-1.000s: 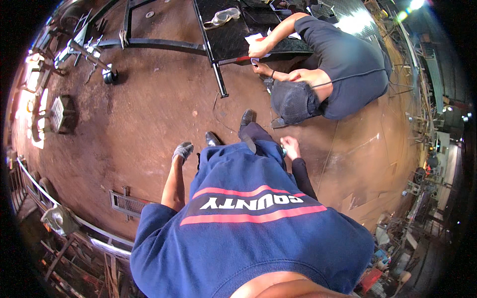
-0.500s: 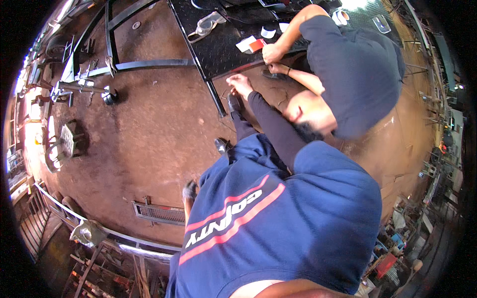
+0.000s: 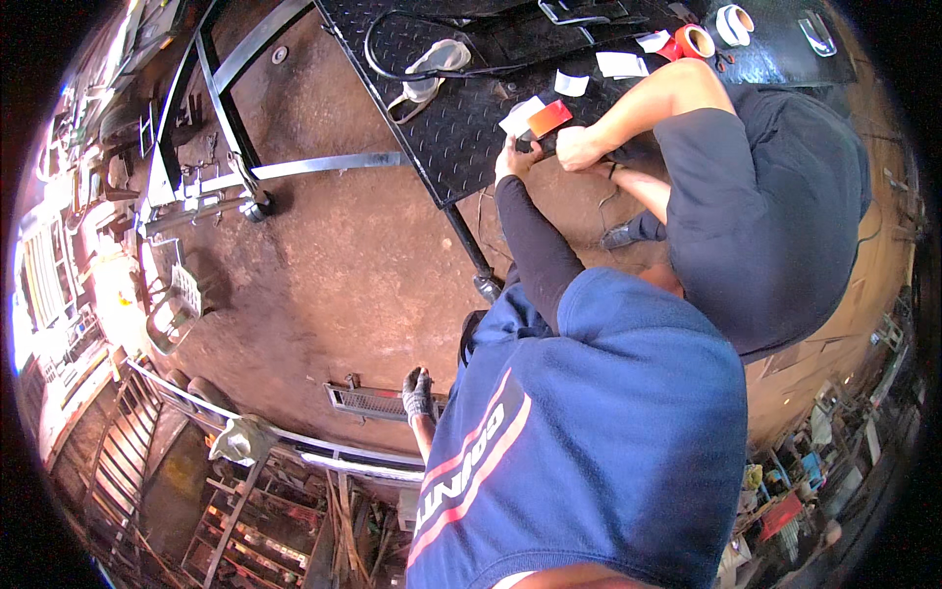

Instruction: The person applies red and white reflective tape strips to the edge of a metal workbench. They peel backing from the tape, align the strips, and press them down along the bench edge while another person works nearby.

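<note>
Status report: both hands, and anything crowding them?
Right hand at black platform edge, by white piece. Gloved left hand away from platform. Co-worker's hand close beside right hand.

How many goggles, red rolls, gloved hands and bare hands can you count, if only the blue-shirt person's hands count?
Goggles, on the black platform: 1 pair
Red roll: 1
Gloved left hand: 1
Bare right hand: 1
Total: 4

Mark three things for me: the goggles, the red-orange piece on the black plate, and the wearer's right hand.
Goggles (image 3: 441, 59): head view, on the pale body.
Red-orange piece (image 3: 549, 119): head view, middle of its face.
Right hand (image 3: 512, 160): head view, middle of the hand.
</note>
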Demonstrator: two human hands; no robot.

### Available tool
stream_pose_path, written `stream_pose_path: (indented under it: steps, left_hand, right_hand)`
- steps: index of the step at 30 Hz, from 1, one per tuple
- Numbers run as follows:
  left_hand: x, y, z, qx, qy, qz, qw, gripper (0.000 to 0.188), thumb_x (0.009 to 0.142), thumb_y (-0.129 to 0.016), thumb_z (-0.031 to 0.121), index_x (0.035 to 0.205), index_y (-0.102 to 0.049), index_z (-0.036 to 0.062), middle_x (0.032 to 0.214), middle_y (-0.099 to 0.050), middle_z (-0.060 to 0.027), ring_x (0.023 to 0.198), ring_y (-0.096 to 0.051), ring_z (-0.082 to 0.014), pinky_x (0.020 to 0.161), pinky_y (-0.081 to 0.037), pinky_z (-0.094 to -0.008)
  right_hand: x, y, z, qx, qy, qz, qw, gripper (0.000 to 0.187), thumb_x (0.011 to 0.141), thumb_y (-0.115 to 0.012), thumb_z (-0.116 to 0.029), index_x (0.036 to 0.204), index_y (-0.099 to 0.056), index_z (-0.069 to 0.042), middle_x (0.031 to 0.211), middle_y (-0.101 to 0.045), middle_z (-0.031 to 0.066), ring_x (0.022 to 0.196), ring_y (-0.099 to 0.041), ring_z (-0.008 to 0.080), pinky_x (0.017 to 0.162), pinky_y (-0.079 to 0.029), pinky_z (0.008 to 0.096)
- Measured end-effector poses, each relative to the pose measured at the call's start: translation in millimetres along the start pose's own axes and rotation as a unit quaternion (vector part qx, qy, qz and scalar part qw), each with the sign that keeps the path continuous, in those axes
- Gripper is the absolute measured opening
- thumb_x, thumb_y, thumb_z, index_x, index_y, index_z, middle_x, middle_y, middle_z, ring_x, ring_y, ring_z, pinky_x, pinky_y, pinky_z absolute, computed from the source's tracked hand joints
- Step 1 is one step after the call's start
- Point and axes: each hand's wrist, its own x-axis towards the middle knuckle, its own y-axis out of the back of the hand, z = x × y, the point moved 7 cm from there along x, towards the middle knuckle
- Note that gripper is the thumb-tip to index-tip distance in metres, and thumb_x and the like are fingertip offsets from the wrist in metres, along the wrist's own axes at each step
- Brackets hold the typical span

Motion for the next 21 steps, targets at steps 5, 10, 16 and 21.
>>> stream_pose_path:
  steps: [5, 10, 16, 21]
  left_hand:
    - [-30.6, -48.7, 73.8, -0.044, -0.02, -0.049, 0.998, 0.038, 0.091, -0.068, 0.024, 0.125, -0.059, 0.0079, 0.097, -0.065, -0.0008, 0.075, -0.055, -0.0088, 0.063, -0.044, -0.0246]
    - [-32.7, -41.5, 98.8, 0.004, -0.081, -0.06, 0.995, 0.036, 0.092, -0.065, 0.015, 0.124, -0.058, 0.0012, 0.102, -0.066, -0.0045, 0.081, -0.057, -0.0093, 0.071, -0.047, -0.0256]
    - [-34.8, -19.8, 95.0, -0.064, -0.106, -0.009, 0.992, 0.031, 0.092, -0.065, 0.013, 0.122, -0.061, 0.0052, 0.099, -0.068, -0.0034, 0.075, -0.059, -0.0092, 0.061, -0.045, -0.023]
    - [-7.5, -28.7, 127.3, -0.056, -0.179, -0.052, 0.981, 0.028, 0.093, -0.065, 0.019, 0.117, -0.063, 0.0051, 0.099, -0.069, -0.0055, 0.075, -0.062, -0.0121, 0.063, -0.048, -0.0243]
  right_hand:
    - [16.3, 3.9, -43.3, 0.037, -0.089, 0.042, 0.994, 0.069, 0.076, -0.075, -0.024, 0.126, -0.032, -0.003, 0.12, -0.051, 0.0275, 0.111, -0.053, 0.0425, 0.093, -0.041, 0.0495]
    - [71.6, 7.3, -16.0, 0.025, -0.095, 0.121, 0.988, 0.046, 0.074, -0.077, -0.018, 0.108, -0.055, 0.003, 0.101, -0.064, 0.022, 0.091, -0.064, 0.0348, 0.083, -0.051, 0.0416]
    - [63.4, 28.5, -57.1, 0.084, 0.077, 0.053, 0.992, 0.011, 0.077, -0.073, -0.007, 0.087, -0.071, -0.001, 0.081, -0.07, 0.0093, 0.073, -0.067, 0.0194, 0.069, -0.053, 0.0316]
    - [25.2, 54.5, -88.7, 0.18, 0.159, -0.085, 0.967, 0.011, 0.08, -0.074, -0.013, 0.089, -0.072, -0.006, 0.079, -0.068, 0.003, 0.067, -0.061, 0.012, 0.059, -0.049, 0.026]
